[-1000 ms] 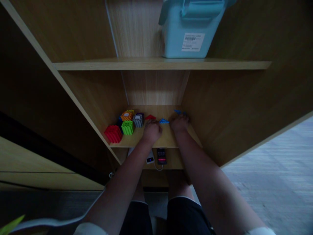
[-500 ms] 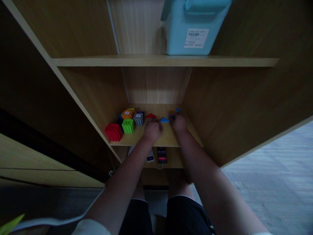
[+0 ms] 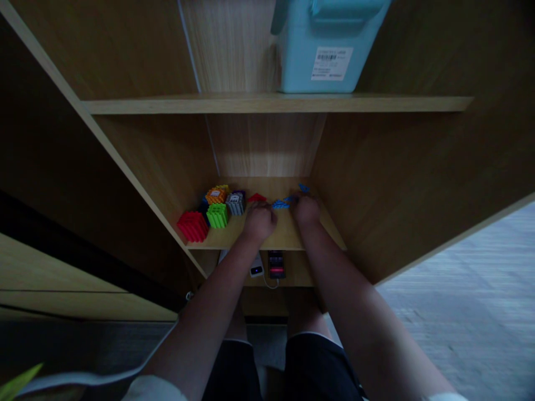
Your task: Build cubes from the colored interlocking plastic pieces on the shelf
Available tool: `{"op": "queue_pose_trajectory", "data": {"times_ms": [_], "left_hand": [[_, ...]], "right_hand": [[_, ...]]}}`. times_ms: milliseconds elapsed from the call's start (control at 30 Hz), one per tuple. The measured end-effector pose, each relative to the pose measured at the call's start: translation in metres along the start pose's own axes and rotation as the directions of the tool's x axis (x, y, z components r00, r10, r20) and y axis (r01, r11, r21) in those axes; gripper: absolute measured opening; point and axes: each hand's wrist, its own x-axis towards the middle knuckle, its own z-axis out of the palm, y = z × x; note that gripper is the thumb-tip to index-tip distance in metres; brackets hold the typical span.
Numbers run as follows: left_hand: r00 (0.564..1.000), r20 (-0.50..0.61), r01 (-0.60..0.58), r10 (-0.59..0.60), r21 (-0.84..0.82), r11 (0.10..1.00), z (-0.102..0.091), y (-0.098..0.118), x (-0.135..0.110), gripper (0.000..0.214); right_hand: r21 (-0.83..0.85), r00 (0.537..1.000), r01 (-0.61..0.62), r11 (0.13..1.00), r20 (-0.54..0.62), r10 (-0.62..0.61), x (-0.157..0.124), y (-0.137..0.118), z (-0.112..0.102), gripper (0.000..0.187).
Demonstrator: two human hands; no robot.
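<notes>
Both my hands reach into a low wooden shelf. My left hand is curled, knuckles up, beside a small blue toothed piece; a flat red piece lies just beyond it. My right hand is also curled, its fingertips at more blue pieces near the shelf's back right corner. Whether either hand grips a piece is hidden by the fingers and the dim light.
Ribbed blocks stand at the shelf's left: red, green, grey, orange. A pale blue bin sits on the shelf above. A phone and a small white device lie on the board below.
My right hand has drawn a little left, toward the blue piece and my left hand. My left hand has barely moved.
</notes>
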Motion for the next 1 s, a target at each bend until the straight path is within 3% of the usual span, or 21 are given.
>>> {"op": "queue_pose_trajectory", "data": {"times_ms": [133, 267, 533, 700, 867, 1000], "left_hand": [[1.0, 0.011, -0.003, 0.003, -0.012, 1.0, 0.0, 0.0, 0.0, 0.027], [1.0, 0.001, 0.003, -0.003, -0.01, 1.0, -0.002, 0.002, 0.0, 0.027], [0.968, -0.161, 0.176, -0.194, -0.12, 0.977, -0.009, -0.001, 0.0, 0.029], [0.961, -0.179, 0.183, -0.211, -0.164, 0.969, -0.01, -0.002, 0.0, 0.026], [0.966, -0.158, 0.178, -0.204, -0.163, 0.97, -0.011, 0.0, 0.0, 0.023], [0.971, -0.161, 0.149, -0.176, -0.167, 0.975, -0.009, 0.0, 0.001, 0.023]], "right_hand": [[-0.095, 0.996, -0.092, 0.991, 0.0, 0.092, -0.002, -0.003, -0.002, 0.028], [-0.069, 0.993, -0.112, 0.991, -0.035, 0.109, -0.006, -0.003, -0.003, 0.033], [-0.064, 0.991, -0.127, 0.99, -0.051, 0.124, -0.006, -0.003, -0.003, 0.041], [-0.077, 0.991, -0.12, 0.99, -0.064, 0.116, -0.005, -0.002, -0.003, 0.048], [0.053, 0.998, -0.024, 0.998, -0.049, 0.027, 0.0, 0.005, -0.003, 0.041], [0.196, 0.997, -0.042, 0.98, -0.059, 0.055, 0.004, 0.011, -0.002, 0.034]]}}
